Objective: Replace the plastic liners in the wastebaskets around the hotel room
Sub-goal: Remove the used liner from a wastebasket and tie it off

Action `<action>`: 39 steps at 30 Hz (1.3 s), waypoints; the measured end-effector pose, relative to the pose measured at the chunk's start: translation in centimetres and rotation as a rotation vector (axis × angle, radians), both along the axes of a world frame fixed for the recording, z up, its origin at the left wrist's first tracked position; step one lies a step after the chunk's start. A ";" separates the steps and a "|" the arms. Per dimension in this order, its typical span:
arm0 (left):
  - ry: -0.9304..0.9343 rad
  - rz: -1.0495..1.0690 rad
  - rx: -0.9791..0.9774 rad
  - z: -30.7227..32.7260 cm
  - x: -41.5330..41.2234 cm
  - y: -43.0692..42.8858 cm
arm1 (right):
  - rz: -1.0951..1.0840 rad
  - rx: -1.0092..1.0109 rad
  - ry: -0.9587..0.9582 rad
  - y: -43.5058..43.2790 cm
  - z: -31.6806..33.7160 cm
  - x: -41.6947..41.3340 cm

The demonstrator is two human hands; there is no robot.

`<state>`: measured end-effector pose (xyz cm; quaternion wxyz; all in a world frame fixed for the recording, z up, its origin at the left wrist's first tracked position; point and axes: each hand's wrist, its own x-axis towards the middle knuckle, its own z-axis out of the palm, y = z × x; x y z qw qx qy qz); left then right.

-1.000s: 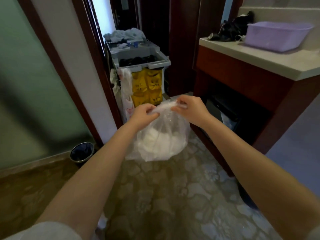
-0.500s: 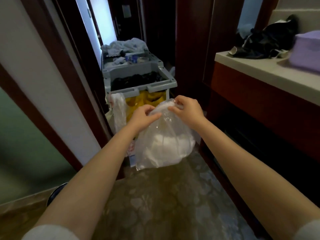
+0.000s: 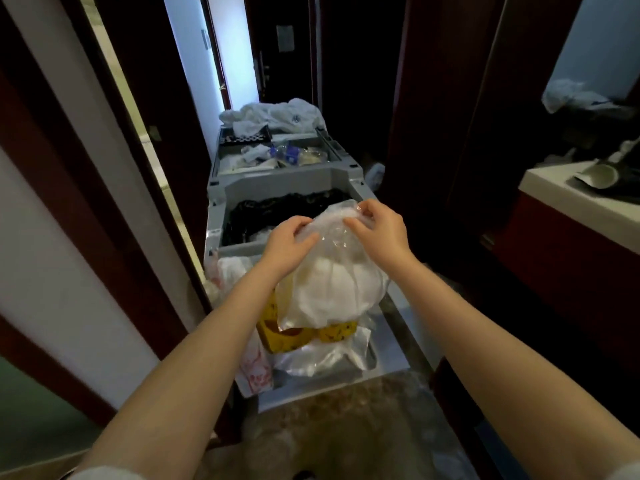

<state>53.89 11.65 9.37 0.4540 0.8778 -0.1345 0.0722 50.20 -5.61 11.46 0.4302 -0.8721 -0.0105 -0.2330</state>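
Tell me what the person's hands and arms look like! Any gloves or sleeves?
No gloves. The left hand and right hand are bare, with no rings, watch or bracelet showing. Both forearms are bare too. A pale, whitish left sleeve and right sleeve only peek in at the picture's bottom corners.

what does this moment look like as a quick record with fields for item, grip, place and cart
item: clear plastic bag with crumpled white contents
grip: left hand and right hand both pinch its gathered top
place: held up in front of the grey housekeeping cart, partly covering the cart's yellow bag
cart tray: black plastic, possibly liners
cart far end: white linens piled up
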 end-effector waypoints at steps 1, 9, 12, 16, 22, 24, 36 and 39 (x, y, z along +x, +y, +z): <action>0.002 0.023 -0.014 0.1 2.6 0.3 | 0.002 0.011 -0.004 0.3 0.1 2.5; -0.050 0.141 -0.174 2.9 18.7 1.9 | 0.033 0.244 0.006 2.5 2.3 18.5; -0.047 0.168 -0.174 3.4 23.3 2.6 | 0.079 0.278 -0.002 3.1 2.4 23.5; -0.068 0.239 -0.151 2.1 29.2 3.9 | 0.167 0.283 0.055 4.0 1.0 30.0; 0.001 0.425 -0.067 -1.8 34.6 5.6 | 0.325 0.181 0.217 5.3 -2.8 38.3; 0.025 0.482 0.010 -3.3 35.3 6.5 | 0.353 0.147 0.281 6.0 -4.4 40.8; 0.565 0.429 0.341 -14.3 32.3 9.9 | 0.901 -0.619 0.484 10.5 -18.7 44.5; 0.745 0.382 0.437 -16.2 31.7 9.0 | 0.978 -0.715 0.559 10.0 -20.2 45.2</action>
